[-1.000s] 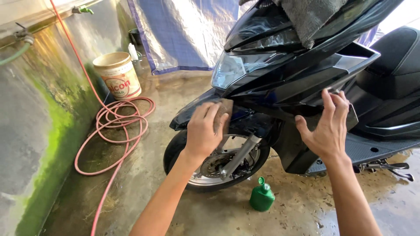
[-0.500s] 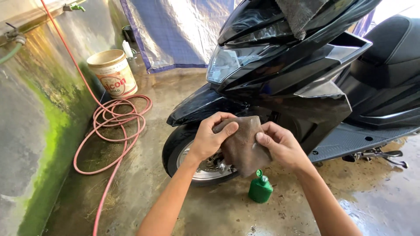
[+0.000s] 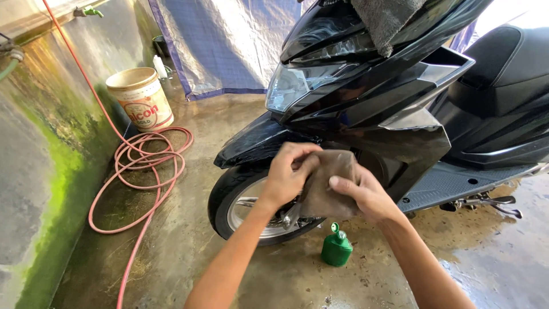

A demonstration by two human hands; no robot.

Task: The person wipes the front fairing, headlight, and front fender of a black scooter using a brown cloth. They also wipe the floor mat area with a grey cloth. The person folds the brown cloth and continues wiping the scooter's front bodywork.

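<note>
both hands held up in front of the black scooter (image 3: 400, 109), sharing one brown cloth (image 3: 329, 183). left hand (image 3: 289, 174) curled shut on the cloth's upper left edge, fingertips folded over the fabric. right hand (image 3: 366, 197) gripping the cloth's lower right side, thumb laid flat across the front, the other fingers tucked behind the fabric and out of sight. cloth hanging bunched between the two hands, just ahead of the scooter's front wheel (image 3: 251, 203) and below the front fender (image 3: 257, 140); hard to tell whether touching the scooter or held clear of it. wheel hub and brake parts mostly covered by the hands and cloth. both forearms cut off at the bottom edge.

small green bottle (image 3: 336, 247) stood upright on the wet concrete floor (image 3: 240, 274), beneath the cloth and just beside the tyre. grey towel (image 3: 386, 20) draped over the top of the scooter, upper part cropped by the frame. seat and rear of the scooter cut off at the right. red hose (image 3: 143, 166) coiled on the floor to the left, running up the mossy wall (image 3: 40, 171) towards a green tap (image 3: 88, 11). cream bucket (image 3: 140, 97) near the coil, contents not visible. blue tarpaulin (image 3: 223, 46) hung behind.
</note>
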